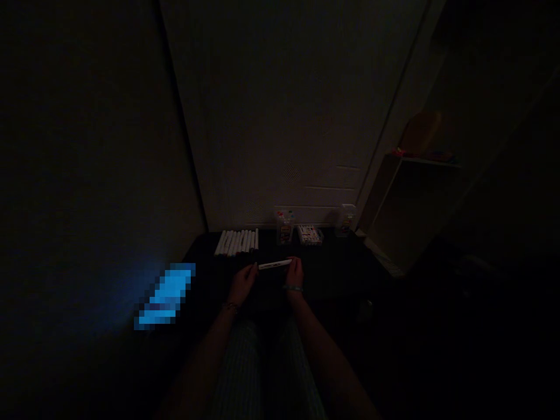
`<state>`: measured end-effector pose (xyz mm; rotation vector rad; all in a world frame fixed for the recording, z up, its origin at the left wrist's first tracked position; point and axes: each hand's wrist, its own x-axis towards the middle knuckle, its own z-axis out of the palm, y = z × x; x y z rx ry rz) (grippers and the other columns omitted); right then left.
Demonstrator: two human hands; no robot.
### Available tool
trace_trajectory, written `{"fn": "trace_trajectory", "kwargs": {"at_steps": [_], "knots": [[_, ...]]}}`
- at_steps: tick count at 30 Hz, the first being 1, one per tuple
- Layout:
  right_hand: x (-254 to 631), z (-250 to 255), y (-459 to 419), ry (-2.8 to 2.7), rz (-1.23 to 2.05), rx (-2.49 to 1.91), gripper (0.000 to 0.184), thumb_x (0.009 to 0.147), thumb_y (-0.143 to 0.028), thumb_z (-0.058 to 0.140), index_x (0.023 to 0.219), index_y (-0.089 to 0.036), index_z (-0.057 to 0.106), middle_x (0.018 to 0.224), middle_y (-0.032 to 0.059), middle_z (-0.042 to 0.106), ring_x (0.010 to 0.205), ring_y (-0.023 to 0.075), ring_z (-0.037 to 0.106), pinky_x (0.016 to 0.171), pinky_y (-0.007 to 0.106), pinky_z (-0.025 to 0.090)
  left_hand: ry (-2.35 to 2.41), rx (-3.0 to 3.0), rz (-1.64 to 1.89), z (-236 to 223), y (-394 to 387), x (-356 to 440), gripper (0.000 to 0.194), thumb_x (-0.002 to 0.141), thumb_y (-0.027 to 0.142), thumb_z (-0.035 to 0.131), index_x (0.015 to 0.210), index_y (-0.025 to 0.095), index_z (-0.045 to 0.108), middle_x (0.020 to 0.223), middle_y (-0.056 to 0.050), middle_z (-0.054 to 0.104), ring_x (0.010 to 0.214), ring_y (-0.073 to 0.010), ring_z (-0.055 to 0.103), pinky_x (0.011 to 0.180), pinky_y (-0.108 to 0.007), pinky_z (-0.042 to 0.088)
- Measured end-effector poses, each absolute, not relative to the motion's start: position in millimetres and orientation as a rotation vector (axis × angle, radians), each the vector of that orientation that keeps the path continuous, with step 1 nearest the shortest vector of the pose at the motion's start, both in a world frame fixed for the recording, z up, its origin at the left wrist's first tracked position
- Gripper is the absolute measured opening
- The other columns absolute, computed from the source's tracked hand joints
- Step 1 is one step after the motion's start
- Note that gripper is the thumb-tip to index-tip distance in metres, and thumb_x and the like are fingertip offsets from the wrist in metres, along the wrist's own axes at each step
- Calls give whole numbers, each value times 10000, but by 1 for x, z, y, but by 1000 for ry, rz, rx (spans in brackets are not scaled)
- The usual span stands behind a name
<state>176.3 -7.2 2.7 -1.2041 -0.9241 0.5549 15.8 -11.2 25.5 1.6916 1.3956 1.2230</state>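
A white marker pen (pixel 275 265) is held nearly level between my two hands, above a dark table. My left hand (pixel 244 282) pinches its left end, and my right hand (pixel 295 273) has closed fingers around its right end. Beyond my left hand lies a row of several white markers (pixel 237 242), side by side. Past the held marker stands a clear plastic case (pixel 285 226) with a few coloured caps in it. Just right of that case sits a pack of several white markers (pixel 310 234), seen from their ends. Dim light hides fine details.
Another clear case (pixel 345 220) stands at the table's back right, near the wall. A bright blue, pixelated screen shape (pixel 165 296) is at the left. A shelf unit (pixel 405 204) rises at the right, and the dark table (pixel 336 271) meets a wall behind.
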Motion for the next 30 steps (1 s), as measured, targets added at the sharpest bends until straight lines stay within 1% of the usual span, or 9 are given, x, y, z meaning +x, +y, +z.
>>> {"fn": "trace_trajectory", "kwargs": {"at_steps": [4, 9, 14, 18, 21, 24, 30], "knots": [[175, 2, -7, -937, 529, -1168, 254, 802, -374, 370, 874, -190, 530, 822, 10, 575, 758, 119, 514, 701, 225, 380, 1399, 1703, 1248, 22, -10, 15, 442, 737, 566, 360, 611, 186, 546, 521, 19, 508, 501, -109, 444, 480, -211, 317], [174, 2, -5, -938, 568, -1150, 244, 784, -374, 399, 885, -187, 519, 832, 17, 575, 781, 128, 518, 716, 235, 390, 1397, 1696, 1263, 23, -11, 16, 463, 725, 589, 359, 594, 184, 542, 526, 16, 513, 506, -110, 446, 482, -213, 319], [174, 4, -6, -926, 547, -1191, 216, 786, -364, 402, 869, -207, 524, 826, 12, 578, 767, 135, 516, 712, 243, 386, 1394, 1709, 1248, 23, -9, 15, 459, 720, 590, 371, 600, 183, 546, 528, 18, 510, 521, -114, 455, 495, -212, 327], [175, 3, -7, -936, 552, -1217, 251, 812, -367, 344, 872, -211, 532, 767, -3, 566, 694, 124, 505, 643, 223, 380, 1375, 1752, 1253, 19, -7, 13, 434, 736, 566, 378, 620, 183, 549, 551, 20, 516, 532, -109, 455, 508, -210, 329], [175, 2, -8, -956, 561, -1213, 273, 822, -371, 323, 880, -209, 535, 697, -17, 541, 613, 112, 480, 577, 207, 368, 1374, 1748, 1238, 15, -6, 12, 429, 744, 556, 372, 623, 183, 547, 519, 26, 491, 503, -104, 436, 484, -207, 315], [175, 1, -7, -964, 573, -1208, 281, 829, -374, 313, 896, -212, 532, 650, -29, 518, 563, 106, 461, 544, 202, 358, 1379, 1731, 1240, 14, -5, 12, 427, 746, 552, 370, 620, 183, 544, 492, 31, 464, 479, -99, 416, 468, -205, 303], [176, -2, -5, -981, 525, -1194, 270, 826, -353, 321, 889, -203, 536, 732, -14, 543, 631, 108, 478, 598, 204, 367, 1364, 1720, 1246, 14, -5, 12, 417, 749, 545, 377, 635, 181, 544, 506, 32, 475, 485, -97, 423, 480, -206, 315]]}}
